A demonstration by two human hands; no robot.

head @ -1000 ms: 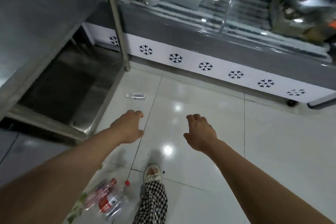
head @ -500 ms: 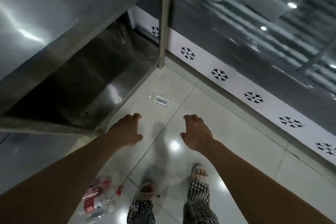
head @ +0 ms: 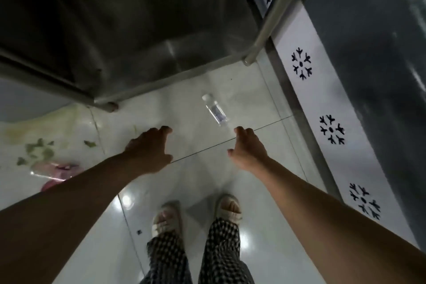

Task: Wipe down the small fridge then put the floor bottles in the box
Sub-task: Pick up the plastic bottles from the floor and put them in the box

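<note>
on the floor at twelve o'clock lies a clear bottle (head: 215,110), just beyond my right hand (head: 248,148). both grips, left hand (head: 149,148) too, released, empty. looks light, slippery; i'd grasp mid-body.

No words or numbers can be read anywhere here. The nearest thing to a sign is the row of black snowflake symbols (head: 301,66) printed along the white base strip (head: 341,152) of the display freezer on the right. The clear plastic bottle (head: 214,109) lying on the floor tiles carries a small bluish label, too blurred to make out.
</note>
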